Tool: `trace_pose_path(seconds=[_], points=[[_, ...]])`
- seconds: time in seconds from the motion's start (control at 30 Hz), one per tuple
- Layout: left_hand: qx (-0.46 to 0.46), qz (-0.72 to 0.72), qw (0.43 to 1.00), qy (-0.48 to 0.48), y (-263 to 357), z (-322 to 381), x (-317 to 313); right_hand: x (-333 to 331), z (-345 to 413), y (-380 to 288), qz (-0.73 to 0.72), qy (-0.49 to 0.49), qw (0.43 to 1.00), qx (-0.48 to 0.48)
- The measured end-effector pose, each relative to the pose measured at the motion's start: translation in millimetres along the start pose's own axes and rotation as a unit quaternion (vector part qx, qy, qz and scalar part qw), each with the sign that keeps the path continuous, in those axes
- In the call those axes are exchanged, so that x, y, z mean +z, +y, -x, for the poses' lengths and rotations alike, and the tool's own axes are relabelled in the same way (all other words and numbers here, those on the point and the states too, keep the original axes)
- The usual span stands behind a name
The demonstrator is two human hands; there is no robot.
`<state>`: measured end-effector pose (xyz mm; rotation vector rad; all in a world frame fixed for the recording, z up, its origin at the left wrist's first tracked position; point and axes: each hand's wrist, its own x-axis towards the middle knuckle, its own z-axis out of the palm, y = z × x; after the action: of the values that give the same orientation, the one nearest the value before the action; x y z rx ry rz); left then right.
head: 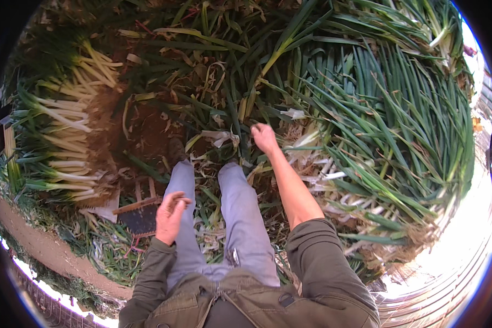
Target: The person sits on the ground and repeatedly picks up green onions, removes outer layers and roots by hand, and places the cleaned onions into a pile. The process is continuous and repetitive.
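Observation:
My left hand (172,215) hovers over my left thigh, its fingers loosely bent and apart, holding nothing I can see. Ahead and to the right, my right hand (264,137) has its fingers curled above loose leaves. Whether it pinches a strip of leaf cannot be made out. Close by lie white peeled skins (293,114) and a leafy green onion stalk (279,51). A big heap of long green onions (387,119) fills the right side, with some white stems and roots towards me. On the left, a row of cleaner green onions (69,119) has its white stems pointing inward.
Beside my left leg are a wooden-edged stool or frame (137,205) and a dark panel (139,219). Leaf scraps (211,235) cover the ground around my feet. Bare soil (151,125) shows ahead. Bent metal bars (447,283) run along the right rim.

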<state>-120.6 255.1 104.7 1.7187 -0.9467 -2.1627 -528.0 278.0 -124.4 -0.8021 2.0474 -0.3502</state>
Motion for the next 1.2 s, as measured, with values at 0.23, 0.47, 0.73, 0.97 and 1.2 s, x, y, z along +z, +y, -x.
trace_pose_path(seconds=[0.23,0.47,0.73,0.97,1.2], points=[[-0.172,0.008,0.984,-0.043,-87.1,-67.9,41.7,29.1,-189.8,62.3,-0.132,0.093,0.986,0.035],[-0.216,0.069,0.973,-0.051,-89.2,-103.8,49.8,71.5,-304.4,62.7,-0.214,0.1,0.971,-0.03],[-0.163,0.101,0.981,0.022,-104.5,-87.0,47.3,22.2,-86.0,-70.8,-0.102,0.318,0.923,-0.19],[0.045,-0.053,0.997,0.037,8.6,-47.5,30.6,-99.5,183.3,-107.2,-0.107,0.086,0.99,-0.013],[0.106,0.058,0.99,-0.071,170.0,-2.2,113.1,-121.1,346.9,-185.3,-0.041,0.073,0.969,-0.232]])
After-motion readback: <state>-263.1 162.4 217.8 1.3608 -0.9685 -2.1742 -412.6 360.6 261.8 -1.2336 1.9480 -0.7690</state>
